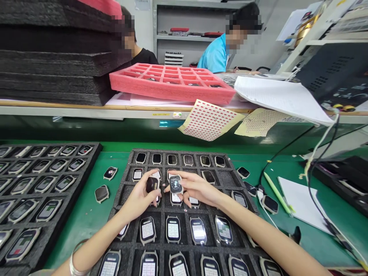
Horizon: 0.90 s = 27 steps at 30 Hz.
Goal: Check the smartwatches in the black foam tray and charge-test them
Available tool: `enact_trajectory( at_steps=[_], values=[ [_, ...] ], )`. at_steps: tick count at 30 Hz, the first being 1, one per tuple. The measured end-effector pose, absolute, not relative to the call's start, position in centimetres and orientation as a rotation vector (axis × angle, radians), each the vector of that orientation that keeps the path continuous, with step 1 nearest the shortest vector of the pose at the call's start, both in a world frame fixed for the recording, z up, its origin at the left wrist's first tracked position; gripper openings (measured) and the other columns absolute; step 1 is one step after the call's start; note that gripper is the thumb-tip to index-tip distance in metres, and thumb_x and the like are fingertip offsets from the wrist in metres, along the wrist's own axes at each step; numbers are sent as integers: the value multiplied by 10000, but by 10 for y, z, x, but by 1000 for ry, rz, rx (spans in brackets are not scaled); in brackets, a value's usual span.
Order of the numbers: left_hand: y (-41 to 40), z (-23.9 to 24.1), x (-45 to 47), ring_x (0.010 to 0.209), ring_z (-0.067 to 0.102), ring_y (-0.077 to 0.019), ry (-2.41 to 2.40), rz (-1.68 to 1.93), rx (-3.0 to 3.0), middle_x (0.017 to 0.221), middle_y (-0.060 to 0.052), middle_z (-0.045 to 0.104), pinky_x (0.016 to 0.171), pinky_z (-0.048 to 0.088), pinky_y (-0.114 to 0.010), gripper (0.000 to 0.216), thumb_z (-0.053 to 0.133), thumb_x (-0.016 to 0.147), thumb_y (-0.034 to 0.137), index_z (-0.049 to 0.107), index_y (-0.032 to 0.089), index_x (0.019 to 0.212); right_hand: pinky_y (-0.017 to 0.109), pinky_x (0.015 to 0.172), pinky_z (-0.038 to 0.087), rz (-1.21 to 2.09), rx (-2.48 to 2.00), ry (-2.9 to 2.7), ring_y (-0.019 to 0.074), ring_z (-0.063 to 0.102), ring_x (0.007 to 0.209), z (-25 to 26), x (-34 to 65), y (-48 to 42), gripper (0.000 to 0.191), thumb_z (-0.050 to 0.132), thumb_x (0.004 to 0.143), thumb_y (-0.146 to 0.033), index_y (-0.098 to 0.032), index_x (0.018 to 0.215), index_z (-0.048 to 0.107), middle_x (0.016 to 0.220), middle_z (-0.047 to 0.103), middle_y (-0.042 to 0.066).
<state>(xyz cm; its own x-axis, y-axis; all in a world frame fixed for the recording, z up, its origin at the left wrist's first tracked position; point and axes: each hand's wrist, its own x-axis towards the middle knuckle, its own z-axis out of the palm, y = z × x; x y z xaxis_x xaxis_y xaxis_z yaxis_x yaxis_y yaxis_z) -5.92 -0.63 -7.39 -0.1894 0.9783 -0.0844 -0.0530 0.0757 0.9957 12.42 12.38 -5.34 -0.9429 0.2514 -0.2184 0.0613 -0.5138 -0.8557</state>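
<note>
My left hand (140, 197) is closed round a dark smartwatch body (151, 184), held just above a black foam tray (230, 179) full of watch bodies. My right hand (198, 188) pinches a second watch body (175, 185) with a lit round screen, right beside the first. Both hands hover over the tray's middle rows. The rows near me hold watches (173, 229) with bright screens; the far row holds dark ones (156, 158).
A second black foam tray (89, 163) of watches lies at left. Loose watch bodies (101, 193) rest on the green mat. A green pen (277, 197), white paper and cables lie at right. A pink foam tray (172, 89), sticker sheets (209, 120) and two seated people are beyond.
</note>
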Motion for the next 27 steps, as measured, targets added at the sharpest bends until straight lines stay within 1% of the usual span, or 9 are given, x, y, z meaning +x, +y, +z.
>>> enact_trajectory(
  at_steps=[3,6,9,12,14,20,27],
  values=[
    [-2,-74,-60,701,620,-167,1195,1388,853,851,-34,624,639,520,-305,536,538,744,182,422,164,1267,224,484,518,2617,-488,-1428,135,612,683,-55,123,123,449,593,873,-287,-164,1279,444,1084,628,150],
    [-1,-74,-60,819,626,-197,1064,1426,732,925,-58,632,668,523,-316,521,511,708,139,477,166,1227,206,471,496,2570,-496,-1432,122,597,639,-56,121,122,421,590,872,-301,-173,1256,473,975,638,105],
    [-2,-74,-60,849,630,-213,1014,1414,712,937,-68,651,698,522,-338,541,495,685,106,489,163,1223,173,424,461,2426,-590,-1497,107,583,585,-58,120,121,460,604,850,-283,-193,1283,477,893,637,67],
    [-4,-75,-60,898,631,-231,1013,1392,750,988,-84,660,720,519,-354,555,487,690,102,481,169,1241,152,375,429,2255,-690,-1593,99,588,549,-59,120,120,508,608,824,-245,-207,1311,470,924,651,72],
    [-4,-77,-60,909,631,-236,1022,1383,773,1006,-86,660,729,520,-364,561,487,694,109,477,176,1251,153,362,428,2193,-708,-1651,103,597,537,-59,121,119,502,602,819,-237,-198,1306,485,937,663,83],
    [-3,-80,-60,902,627,-241,1031,1371,818,989,-77,656,709,534,-367,533,509,710,143,496,197,1239,162,368,443,2115,-699,-1727,109,614,522,-56,121,118,494,602,815,-240,-176,1295,506,940,691,93],
    [-4,-80,-60,885,632,-228,1044,1358,849,1003,-74,648,690,534,-345,507,501,729,131,480,195,1231,160,388,429,1990,-709,-1876,97,601,516,-56,122,117,454,630,835,-301,-185,1262,529,933,699,85]
  ],
)
